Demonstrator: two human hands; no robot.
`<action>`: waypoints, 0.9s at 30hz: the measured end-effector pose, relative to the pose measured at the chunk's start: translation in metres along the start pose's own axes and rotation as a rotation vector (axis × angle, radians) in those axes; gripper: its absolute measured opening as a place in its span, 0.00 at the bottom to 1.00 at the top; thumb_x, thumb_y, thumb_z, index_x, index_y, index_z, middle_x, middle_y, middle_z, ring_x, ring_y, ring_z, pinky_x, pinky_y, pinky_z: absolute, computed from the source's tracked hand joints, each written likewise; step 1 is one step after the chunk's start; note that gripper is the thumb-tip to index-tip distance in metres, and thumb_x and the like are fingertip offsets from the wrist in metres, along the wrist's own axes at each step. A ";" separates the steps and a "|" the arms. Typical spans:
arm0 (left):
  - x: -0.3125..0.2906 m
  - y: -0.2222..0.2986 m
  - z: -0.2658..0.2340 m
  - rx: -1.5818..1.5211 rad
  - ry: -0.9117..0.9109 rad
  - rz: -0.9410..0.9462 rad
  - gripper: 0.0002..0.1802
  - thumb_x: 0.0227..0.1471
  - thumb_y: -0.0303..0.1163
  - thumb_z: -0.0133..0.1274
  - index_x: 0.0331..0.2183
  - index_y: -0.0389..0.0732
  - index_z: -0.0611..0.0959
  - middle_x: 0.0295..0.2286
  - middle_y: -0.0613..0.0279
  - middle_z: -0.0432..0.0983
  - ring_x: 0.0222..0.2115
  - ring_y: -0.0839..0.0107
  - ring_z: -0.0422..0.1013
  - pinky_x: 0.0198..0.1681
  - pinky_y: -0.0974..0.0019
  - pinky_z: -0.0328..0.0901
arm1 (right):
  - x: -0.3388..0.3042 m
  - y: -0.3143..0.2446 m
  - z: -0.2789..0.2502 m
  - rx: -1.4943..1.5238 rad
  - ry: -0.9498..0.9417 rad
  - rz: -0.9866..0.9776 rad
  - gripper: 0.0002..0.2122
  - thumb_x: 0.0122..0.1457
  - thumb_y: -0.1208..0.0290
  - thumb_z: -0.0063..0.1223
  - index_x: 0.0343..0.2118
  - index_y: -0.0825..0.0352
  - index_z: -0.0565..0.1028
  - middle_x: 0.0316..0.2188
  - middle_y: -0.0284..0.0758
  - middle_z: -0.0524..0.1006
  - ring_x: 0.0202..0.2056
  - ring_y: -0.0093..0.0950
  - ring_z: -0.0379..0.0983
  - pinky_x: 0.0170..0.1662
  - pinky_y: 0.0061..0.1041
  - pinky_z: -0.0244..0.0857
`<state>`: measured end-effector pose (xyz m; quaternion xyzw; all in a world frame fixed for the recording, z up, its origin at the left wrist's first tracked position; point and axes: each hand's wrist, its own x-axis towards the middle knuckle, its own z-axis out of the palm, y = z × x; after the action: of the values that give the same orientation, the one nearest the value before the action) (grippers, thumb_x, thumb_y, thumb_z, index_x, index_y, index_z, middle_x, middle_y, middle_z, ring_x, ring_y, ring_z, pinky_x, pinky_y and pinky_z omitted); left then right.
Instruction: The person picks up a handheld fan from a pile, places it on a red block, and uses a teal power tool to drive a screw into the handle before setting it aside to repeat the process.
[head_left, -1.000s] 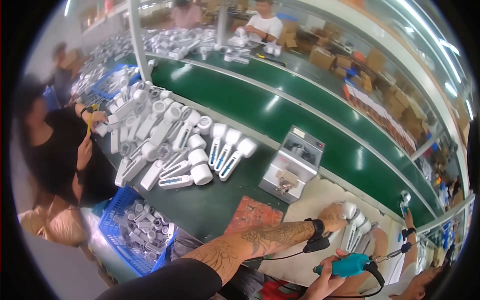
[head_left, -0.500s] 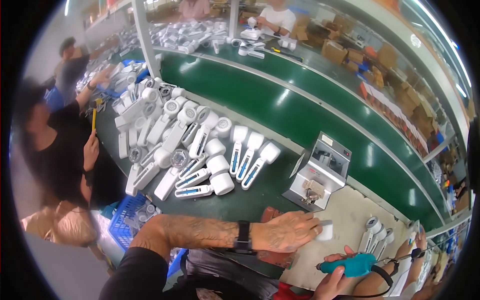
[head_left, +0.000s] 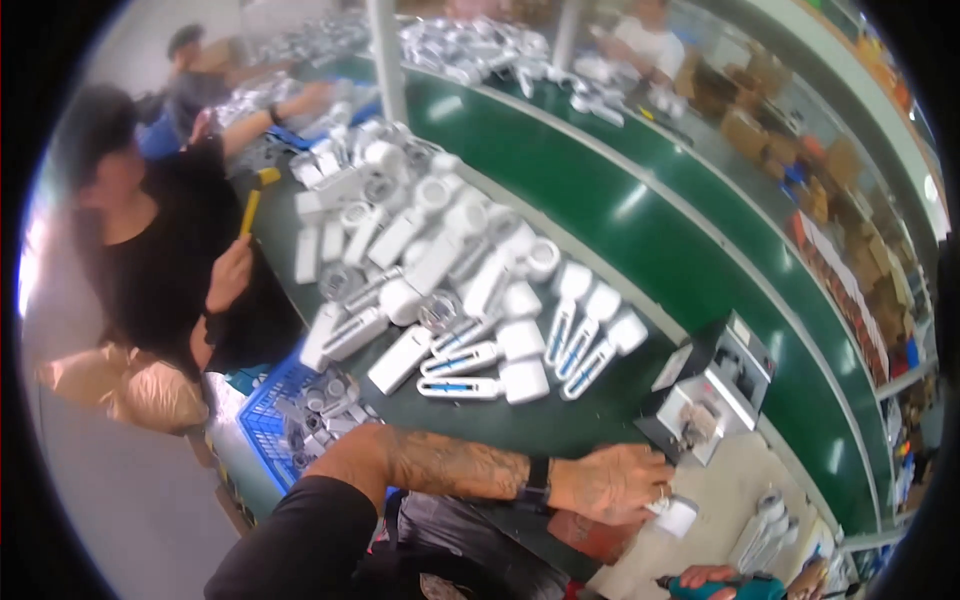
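My left hand (head_left: 612, 484) reaches across with curled fingers over a white handheld fan (head_left: 676, 516); its round end sticks out past the fingertips and the rest is hidden. Beneath the hand lies a reddish-brown pad (head_left: 590, 538). Low in the picture, my right hand (head_left: 706, 577) is wrapped round a teal electric screwdriver (head_left: 757, 588), its tip pointing left, near the pad. Several white handheld fans (head_left: 524, 381) with blue strips in their handles lie just beyond my left forearm.
A grey metal machine (head_left: 700, 400) stands beyond my left hand. More fans (head_left: 775, 510) lie on the right. A blue basket (head_left: 262, 425) of parts is at left, near a co-worker (head_left: 150, 240) with a yellow-handled tool (head_left: 252, 205). A green conveyor (head_left: 570, 180) runs behind.
The whole view has swung, so everything sits further right and mostly lower. My left hand stays on the fan and my right hand keeps the screwdriver, now partly cut off by the lower edge.
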<state>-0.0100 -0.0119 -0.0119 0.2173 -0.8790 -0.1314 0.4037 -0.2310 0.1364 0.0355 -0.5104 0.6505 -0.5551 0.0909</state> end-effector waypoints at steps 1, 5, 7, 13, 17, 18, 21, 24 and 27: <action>-0.002 -0.004 -0.005 -0.043 -0.016 -0.055 0.16 0.49 0.39 0.63 0.37 0.40 0.81 0.37 0.59 0.75 0.39 0.60 0.74 0.44 0.59 0.71 | -0.006 0.011 -0.004 -0.282 0.092 -0.042 0.25 0.70 0.42 0.43 0.37 0.66 0.73 0.21 0.36 0.69 0.23 0.31 0.65 0.28 0.32 0.62; 0.006 -0.013 -0.026 -0.091 -0.038 -0.142 0.15 0.46 0.38 0.67 0.37 0.43 0.86 0.34 0.60 0.80 0.35 0.58 0.77 0.40 0.57 0.73 | 0.030 -0.030 0.034 0.695 -0.097 0.143 0.33 0.64 0.34 0.47 0.48 0.67 0.70 0.21 0.29 0.65 0.24 0.21 0.62 0.28 0.23 0.56; 0.011 -0.020 -0.024 -0.144 -0.069 -0.136 0.16 0.45 0.36 0.68 0.38 0.42 0.86 0.35 0.60 0.80 0.35 0.58 0.77 0.39 0.57 0.73 | 0.050 -0.056 0.046 0.595 -0.100 -0.062 0.38 0.62 0.28 0.44 0.47 0.69 0.69 0.18 0.26 0.63 0.18 0.19 0.57 0.24 0.21 0.52; 0.015 -0.014 -0.012 -0.226 -0.098 -0.179 0.20 0.44 0.34 0.71 0.41 0.40 0.86 0.36 0.59 0.80 0.34 0.57 0.75 0.38 0.57 0.73 | 0.073 -0.064 0.065 0.658 -0.148 -0.134 0.40 0.60 0.25 0.42 0.48 0.68 0.69 0.18 0.25 0.65 0.19 0.20 0.59 0.25 0.23 0.54; 0.010 -0.008 -0.017 -0.223 -0.074 -0.194 0.17 0.45 0.32 0.68 0.39 0.39 0.84 0.32 0.60 0.76 0.34 0.58 0.73 0.39 0.57 0.71 | 0.067 -0.062 0.086 0.642 -0.227 0.022 0.40 0.60 0.26 0.43 0.49 0.69 0.71 0.19 0.27 0.68 0.20 0.22 0.62 0.27 0.25 0.57; 0.008 -0.009 -0.017 -0.222 -0.072 -0.197 0.17 0.45 0.32 0.68 0.39 0.39 0.84 0.32 0.60 0.76 0.34 0.58 0.73 0.39 0.57 0.71 | 0.064 -0.062 0.092 0.642 -0.231 0.023 0.40 0.60 0.26 0.43 0.49 0.69 0.71 0.19 0.27 0.68 0.20 0.22 0.62 0.27 0.25 0.57; 0.004 -0.010 -0.014 -0.204 -0.040 -0.169 0.18 0.44 0.32 0.68 0.39 0.39 0.83 0.33 0.59 0.76 0.34 0.57 0.73 0.39 0.56 0.71 | 0.060 -0.054 0.104 0.628 -0.220 0.033 0.40 0.60 0.26 0.42 0.49 0.69 0.70 0.19 0.28 0.67 0.20 0.22 0.62 0.27 0.25 0.58; 0.006 -0.013 -0.014 -0.221 -0.042 -0.185 0.19 0.43 0.32 0.68 0.39 0.38 0.83 0.33 0.58 0.76 0.35 0.57 0.73 0.39 0.56 0.70 | 0.062 -0.055 0.112 0.630 -0.210 0.056 0.40 0.60 0.26 0.42 0.49 0.69 0.70 0.19 0.28 0.66 0.21 0.22 0.62 0.28 0.25 0.58; 0.006 -0.013 -0.012 -0.201 -0.038 -0.165 0.19 0.43 0.32 0.67 0.39 0.38 0.83 0.33 0.58 0.76 0.35 0.57 0.73 0.38 0.56 0.71 | 0.061 -0.052 0.116 0.606 -0.220 0.043 0.40 0.60 0.26 0.42 0.49 0.68 0.70 0.18 0.28 0.66 0.22 0.22 0.62 0.28 0.25 0.58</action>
<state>-0.0002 -0.0267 -0.0054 0.2451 -0.8479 -0.2555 0.3947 -0.1504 0.0244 0.0627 -0.5032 0.4524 -0.6630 0.3204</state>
